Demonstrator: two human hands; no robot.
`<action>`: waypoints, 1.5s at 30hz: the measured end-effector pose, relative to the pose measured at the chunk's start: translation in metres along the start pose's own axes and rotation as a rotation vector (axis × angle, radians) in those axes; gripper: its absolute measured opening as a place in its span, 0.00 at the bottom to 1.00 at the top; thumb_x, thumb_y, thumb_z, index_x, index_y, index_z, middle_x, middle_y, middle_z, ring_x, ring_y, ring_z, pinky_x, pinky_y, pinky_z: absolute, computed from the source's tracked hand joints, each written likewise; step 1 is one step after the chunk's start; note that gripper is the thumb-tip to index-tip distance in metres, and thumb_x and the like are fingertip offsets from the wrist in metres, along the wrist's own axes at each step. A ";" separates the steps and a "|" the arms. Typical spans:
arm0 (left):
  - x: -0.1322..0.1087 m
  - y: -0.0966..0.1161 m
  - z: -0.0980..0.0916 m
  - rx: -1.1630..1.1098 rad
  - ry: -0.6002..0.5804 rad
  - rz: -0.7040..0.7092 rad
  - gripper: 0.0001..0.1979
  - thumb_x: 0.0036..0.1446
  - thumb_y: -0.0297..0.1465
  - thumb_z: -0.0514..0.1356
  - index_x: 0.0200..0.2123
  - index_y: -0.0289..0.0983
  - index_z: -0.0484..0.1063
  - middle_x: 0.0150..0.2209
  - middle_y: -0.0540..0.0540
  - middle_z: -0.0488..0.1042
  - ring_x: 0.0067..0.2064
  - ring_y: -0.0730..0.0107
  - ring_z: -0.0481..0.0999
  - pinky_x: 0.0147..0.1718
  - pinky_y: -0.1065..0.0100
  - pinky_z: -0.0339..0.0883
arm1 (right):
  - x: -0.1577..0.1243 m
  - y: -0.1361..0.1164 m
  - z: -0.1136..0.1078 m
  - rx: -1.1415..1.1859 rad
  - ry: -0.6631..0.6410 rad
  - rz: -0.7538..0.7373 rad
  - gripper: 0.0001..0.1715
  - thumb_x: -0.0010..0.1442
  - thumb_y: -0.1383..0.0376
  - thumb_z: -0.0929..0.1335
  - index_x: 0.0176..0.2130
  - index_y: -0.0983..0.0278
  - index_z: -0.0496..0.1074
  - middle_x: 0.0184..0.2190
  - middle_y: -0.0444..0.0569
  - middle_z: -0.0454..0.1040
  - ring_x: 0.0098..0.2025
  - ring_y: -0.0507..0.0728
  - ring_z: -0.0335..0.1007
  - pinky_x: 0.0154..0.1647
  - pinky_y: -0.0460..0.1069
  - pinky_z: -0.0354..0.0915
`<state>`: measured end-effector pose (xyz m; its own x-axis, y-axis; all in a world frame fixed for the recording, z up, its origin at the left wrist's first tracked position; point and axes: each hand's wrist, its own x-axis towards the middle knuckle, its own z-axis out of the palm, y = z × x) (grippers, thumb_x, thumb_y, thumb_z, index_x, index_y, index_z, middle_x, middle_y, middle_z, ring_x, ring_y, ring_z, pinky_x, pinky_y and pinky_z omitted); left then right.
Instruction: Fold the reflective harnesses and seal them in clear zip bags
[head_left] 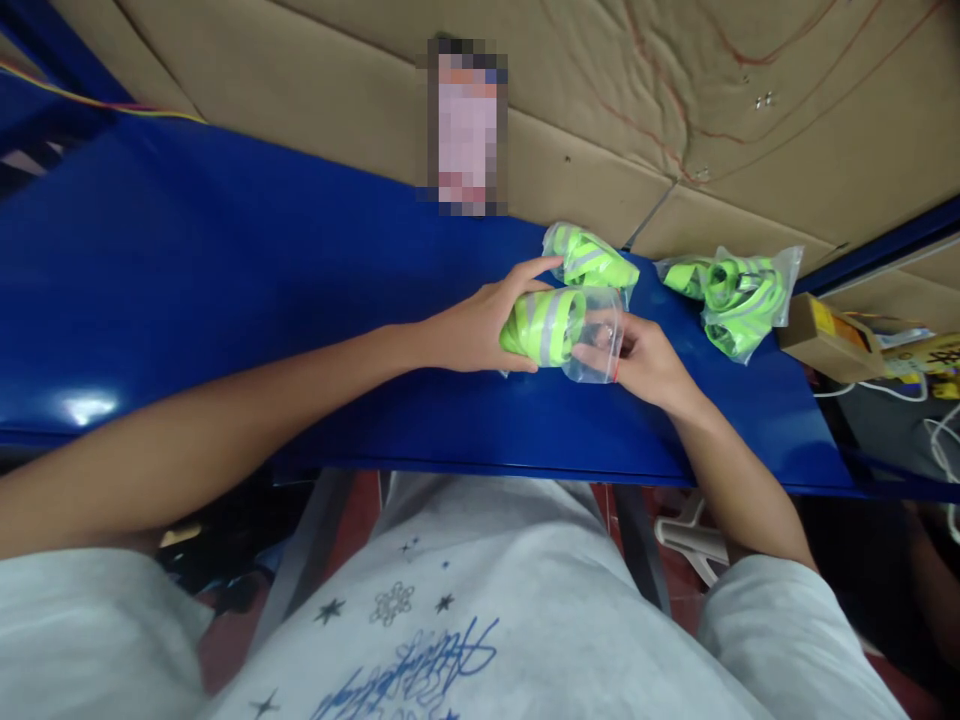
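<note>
A rolled neon-green strap with grey stripes (546, 328) lies inside a clear plastic bag (596, 362), above the blue table. My left hand (480, 322) wraps round the left end of the roll, thumb and fingers on opposite sides. On the right, my right hand (643, 358) pinches the open-looking end of the bag, its fingers partly behind or inside the plastic; which one I cannot tell. Just behind the roll, another bagged green strap (589, 262) rests on the table.
More bagged green straps (742, 295) lie at the right rear of the blue table (225, 260). A cardboard box (829, 335) and white cables (870, 388) are at the far right. A cardboard-covered panel (585, 170) with a pixelated patch rises behind.
</note>
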<state>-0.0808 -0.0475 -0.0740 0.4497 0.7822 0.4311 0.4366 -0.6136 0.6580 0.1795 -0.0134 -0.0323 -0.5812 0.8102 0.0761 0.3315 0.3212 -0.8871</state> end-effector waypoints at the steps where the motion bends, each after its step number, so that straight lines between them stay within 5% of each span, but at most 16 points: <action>1: 0.001 0.001 -0.001 0.041 0.010 -0.015 0.60 0.48 0.44 0.75 0.75 0.43 0.43 0.68 0.33 0.65 0.68 0.43 0.67 0.65 0.47 0.60 | 0.000 -0.001 0.000 0.005 -0.005 0.004 0.31 0.45 0.50 0.83 0.43 0.63 0.77 0.25 0.39 0.67 0.26 0.49 0.60 0.28 0.46 0.64; 7: 0.001 0.004 0.004 0.258 -0.036 -0.125 0.52 0.48 0.46 0.74 0.72 0.41 0.56 0.68 0.35 0.66 0.68 0.38 0.66 0.65 0.43 0.54 | -0.002 -0.002 0.001 -0.097 -0.046 0.020 0.33 0.46 0.46 0.82 0.41 0.64 0.75 0.26 0.41 0.68 0.26 0.50 0.61 0.29 0.46 0.62; 14: -0.005 -0.002 0.016 0.204 -0.051 -0.056 0.56 0.51 0.43 0.73 0.76 0.44 0.47 0.72 0.33 0.57 0.71 0.36 0.58 0.66 0.40 0.55 | 0.004 0.005 -0.003 -0.118 -0.171 0.038 0.28 0.56 0.43 0.77 0.32 0.65 0.76 0.25 0.43 0.68 0.27 0.51 0.62 0.28 0.47 0.60; 21: -0.007 0.009 0.018 0.223 -0.007 -0.061 0.57 0.53 0.42 0.72 0.77 0.47 0.42 0.71 0.34 0.59 0.69 0.37 0.61 0.62 0.41 0.59 | 0.005 0.006 0.001 -0.021 -0.260 -0.021 0.28 0.55 0.49 0.78 0.48 0.63 0.78 0.45 0.51 0.80 0.43 0.59 0.76 0.45 0.52 0.72; 26: -0.008 0.011 0.020 0.263 -0.002 -0.059 0.56 0.54 0.42 0.72 0.77 0.49 0.41 0.70 0.35 0.60 0.65 0.38 0.64 0.59 0.42 0.61 | 0.010 0.014 0.005 -0.162 -0.100 -0.082 0.22 0.60 0.47 0.76 0.36 0.64 0.78 0.34 0.47 0.77 0.37 0.57 0.72 0.39 0.52 0.69; 33: -0.010 0.007 0.025 0.252 0.034 -0.019 0.56 0.54 0.42 0.71 0.77 0.50 0.40 0.71 0.37 0.59 0.66 0.38 0.63 0.61 0.42 0.60 | 0.010 0.014 0.009 -0.096 -0.119 -0.060 0.23 0.60 0.46 0.76 0.42 0.62 0.80 0.41 0.49 0.79 0.42 0.60 0.75 0.45 0.54 0.71; 38: -0.011 0.012 0.024 0.258 0.027 -0.015 0.55 0.55 0.41 0.70 0.77 0.50 0.40 0.71 0.38 0.59 0.68 0.40 0.63 0.61 0.42 0.61 | 0.015 0.018 -0.001 -0.006 -0.225 0.007 0.25 0.58 0.44 0.76 0.38 0.63 0.80 0.36 0.48 0.78 0.36 0.57 0.72 0.37 0.51 0.70; 45: -0.008 0.009 0.020 0.270 0.058 0.071 0.46 0.62 0.43 0.66 0.76 0.52 0.44 0.70 0.40 0.62 0.70 0.48 0.62 0.65 0.46 0.58 | 0.014 0.018 -0.007 -0.200 -0.272 -0.107 0.26 0.58 0.42 0.76 0.36 0.63 0.77 0.34 0.48 0.76 0.35 0.57 0.69 0.37 0.52 0.69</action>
<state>-0.0651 -0.0617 -0.0842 0.4451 0.7362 0.5097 0.6008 -0.6676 0.4397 0.1820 0.0071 -0.0442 -0.7882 0.6153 0.0161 0.3815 0.5089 -0.7717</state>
